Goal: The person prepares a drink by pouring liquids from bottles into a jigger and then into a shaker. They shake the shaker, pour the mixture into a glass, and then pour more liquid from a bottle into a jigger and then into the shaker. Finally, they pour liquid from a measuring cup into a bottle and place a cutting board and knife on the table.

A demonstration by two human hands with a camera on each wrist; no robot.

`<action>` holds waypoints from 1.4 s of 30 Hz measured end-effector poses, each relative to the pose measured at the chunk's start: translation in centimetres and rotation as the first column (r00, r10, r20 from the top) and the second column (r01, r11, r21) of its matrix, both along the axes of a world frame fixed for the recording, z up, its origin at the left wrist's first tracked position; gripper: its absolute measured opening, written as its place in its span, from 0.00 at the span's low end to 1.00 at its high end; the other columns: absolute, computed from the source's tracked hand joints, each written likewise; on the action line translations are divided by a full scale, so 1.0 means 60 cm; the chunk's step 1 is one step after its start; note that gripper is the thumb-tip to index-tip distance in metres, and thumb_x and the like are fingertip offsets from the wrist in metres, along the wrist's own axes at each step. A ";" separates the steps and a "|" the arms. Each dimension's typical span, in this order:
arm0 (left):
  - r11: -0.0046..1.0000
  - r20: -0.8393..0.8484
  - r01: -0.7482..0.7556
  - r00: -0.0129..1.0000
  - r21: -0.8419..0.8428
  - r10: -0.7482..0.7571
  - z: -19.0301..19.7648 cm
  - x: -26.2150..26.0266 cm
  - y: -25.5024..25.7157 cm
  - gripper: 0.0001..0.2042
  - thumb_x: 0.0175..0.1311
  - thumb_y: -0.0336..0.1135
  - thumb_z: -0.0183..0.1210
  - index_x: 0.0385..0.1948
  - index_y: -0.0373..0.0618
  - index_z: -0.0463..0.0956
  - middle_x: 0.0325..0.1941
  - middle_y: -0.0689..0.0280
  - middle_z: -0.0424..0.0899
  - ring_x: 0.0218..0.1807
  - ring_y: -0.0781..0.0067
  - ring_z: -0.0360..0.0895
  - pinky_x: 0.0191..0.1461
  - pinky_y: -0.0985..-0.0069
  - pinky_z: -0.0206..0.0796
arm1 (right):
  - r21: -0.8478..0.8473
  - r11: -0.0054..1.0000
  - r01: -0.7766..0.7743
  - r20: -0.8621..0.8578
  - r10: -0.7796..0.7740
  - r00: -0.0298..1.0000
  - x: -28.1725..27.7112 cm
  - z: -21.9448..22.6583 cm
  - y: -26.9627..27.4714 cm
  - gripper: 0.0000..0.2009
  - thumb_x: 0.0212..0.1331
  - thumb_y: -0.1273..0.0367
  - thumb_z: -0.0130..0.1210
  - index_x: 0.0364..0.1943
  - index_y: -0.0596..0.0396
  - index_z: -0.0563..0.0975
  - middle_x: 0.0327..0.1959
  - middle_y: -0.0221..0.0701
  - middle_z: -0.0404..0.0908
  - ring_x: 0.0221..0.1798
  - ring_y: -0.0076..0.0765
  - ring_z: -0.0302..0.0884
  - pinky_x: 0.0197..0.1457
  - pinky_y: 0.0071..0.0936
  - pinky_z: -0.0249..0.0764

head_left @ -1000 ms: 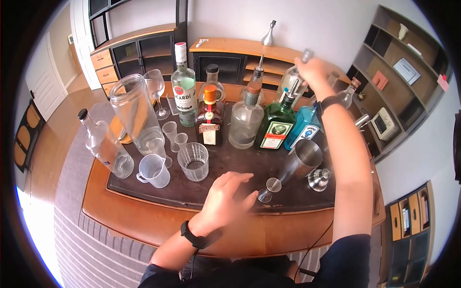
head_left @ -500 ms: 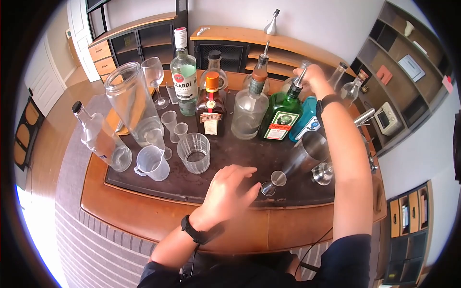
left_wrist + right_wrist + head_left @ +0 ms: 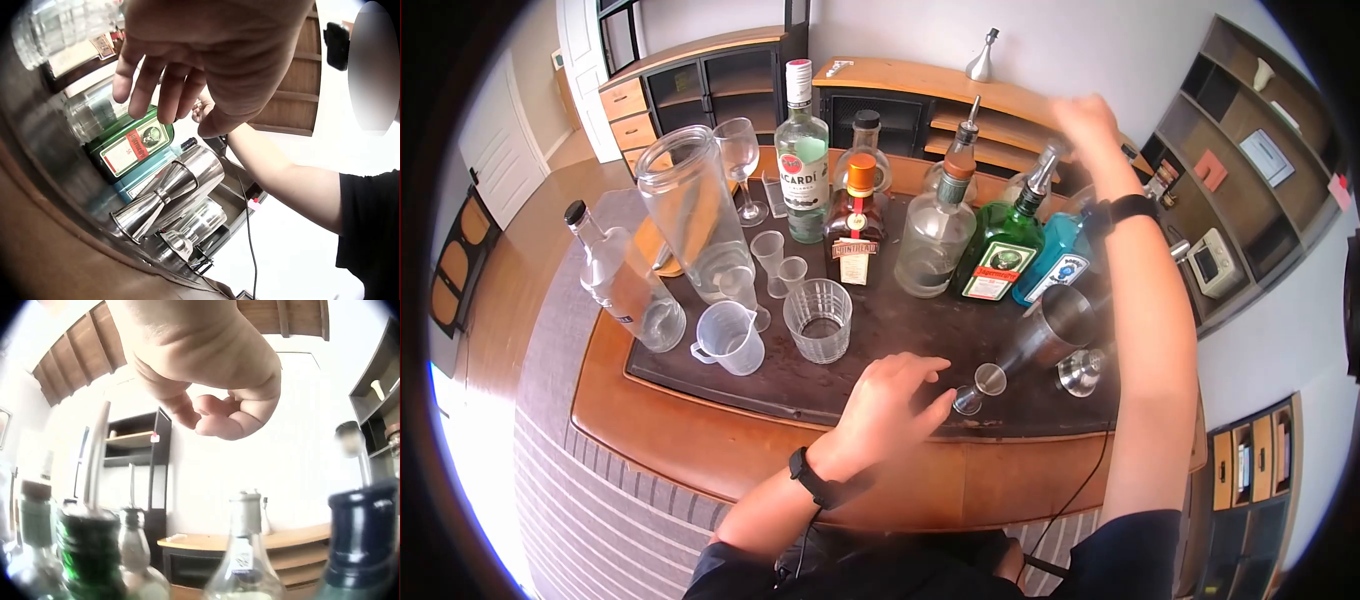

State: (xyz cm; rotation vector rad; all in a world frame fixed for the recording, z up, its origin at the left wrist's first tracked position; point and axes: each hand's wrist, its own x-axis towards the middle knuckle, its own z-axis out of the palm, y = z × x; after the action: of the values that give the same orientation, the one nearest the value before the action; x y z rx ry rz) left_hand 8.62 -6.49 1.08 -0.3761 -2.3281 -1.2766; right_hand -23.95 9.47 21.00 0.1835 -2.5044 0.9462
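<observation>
My right hand [image 3: 1090,125] is raised over the back right bottles, fingers loosely curled. In the right wrist view nothing shows between its thumb and fingers [image 3: 219,425]. Below it stands a clear bottle [image 3: 244,562] with a pale neck, largely behind the green Jägermeister bottle [image 3: 1000,255] in the head view. Beside that is a blue bottle [image 3: 1055,265]. My left hand [image 3: 890,405] hovers at the table's front edge, fingers relaxed and apart from anything. Just right of its fingertips stands a steel jigger [image 3: 980,388], close to a shaker tin [image 3: 1055,330] and a steel shaker top [image 3: 1081,372].
A ribbed tumbler [image 3: 818,335], a measuring jug [image 3: 732,340] and small glasses stand left of the middle. Behind them are a tall glass jar [image 3: 700,220], a wine glass [image 3: 738,150], a Bacardi bottle [image 3: 803,170] and a Cointreau bottle [image 3: 855,235]. A clear bottle [image 3: 625,280] stands far left.
A second ago my right hand gripped the clear bottle's top; the bottle came down among the others and the hand let go and rose. My left hand has hardly moved.
</observation>
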 end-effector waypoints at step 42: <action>0.998 -0.063 -0.014 0.998 0.068 0.018 -0.004 0.003 -0.002 0.12 0.58 0.32 0.68 0.42 0.42 0.82 0.31 0.60 0.84 0.35 0.52 0.81 0.41 0.61 0.73 | 0.057 0.996 -0.068 0.156 0.059 0.986 -0.021 -0.041 -0.187 0.19 0.58 0.59 0.59 0.34 0.66 0.83 0.29 0.45 0.87 0.25 0.47 0.86 0.31 0.39 0.84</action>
State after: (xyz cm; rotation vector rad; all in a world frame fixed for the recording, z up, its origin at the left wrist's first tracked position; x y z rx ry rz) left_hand 8.82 -6.63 0.83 -0.3698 -2.2241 -1.3129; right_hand -25.20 -1.74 18.57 0.2187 -2.6865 0.9409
